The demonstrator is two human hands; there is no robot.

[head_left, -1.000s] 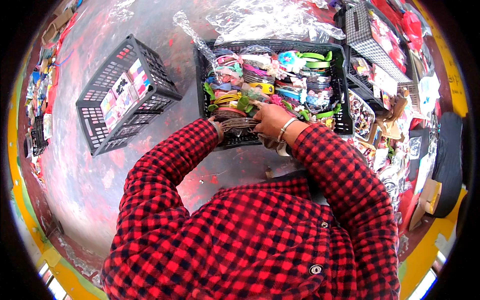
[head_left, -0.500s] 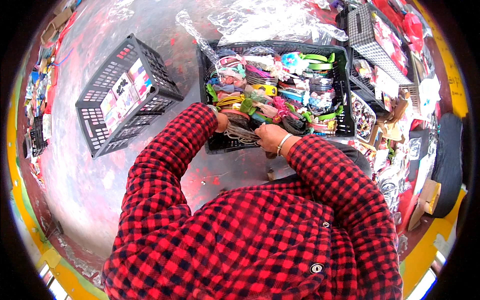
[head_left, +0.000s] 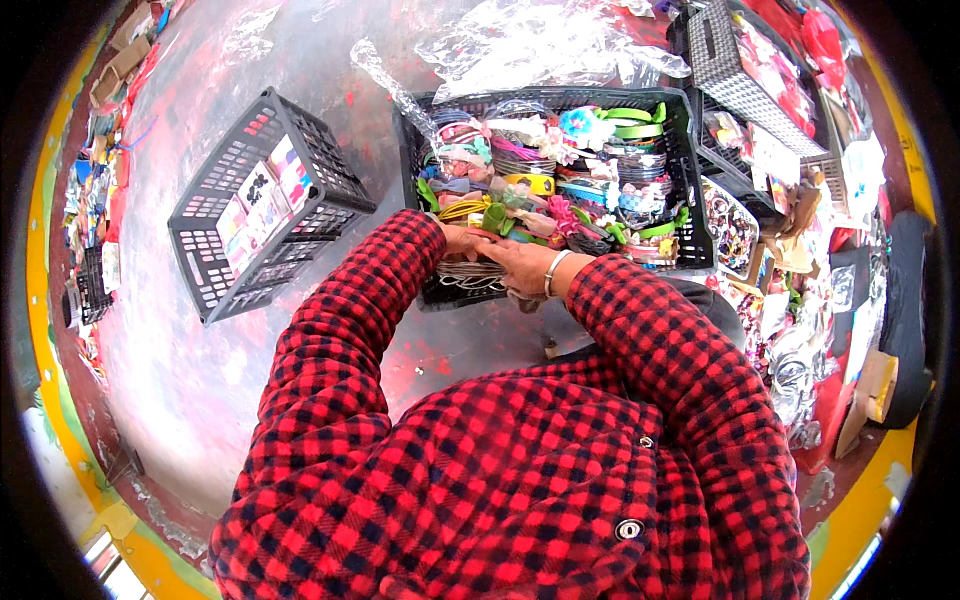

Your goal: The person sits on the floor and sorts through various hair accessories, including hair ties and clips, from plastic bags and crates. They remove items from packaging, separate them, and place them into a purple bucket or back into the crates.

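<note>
A black plastic crate (head_left: 694, 190) in front of me is packed with rows of colourful headbands with bows and flowers. At its near left corner, both my hands close round a bundle of thin headbands (head_left: 470, 275), whose pale loops show just below the fingers. My left hand (head_left: 460, 241) is on the bundle's far side, its fingers partly covered. My right hand (head_left: 528, 266), with a bracelet at the wrist, reaches in from the right and overlaps the left fingertips. Yellow bands (head_left: 463, 209) and a green bow (head_left: 494, 217) lie right beyond my hands.
To the left stands a tilted grey crate (head_left: 270, 215) holding flat printed packs. Crumpled clear plastic (head_left: 540, 45) lies behind the black crate. A grey woven basket (head_left: 725, 60) and more goods crowd the right side. Mixed items line the far left edge.
My right hand has moved left along the bundle until it meets my left hand. My left hand has shifted slightly right. The view has tilted a little.
</note>
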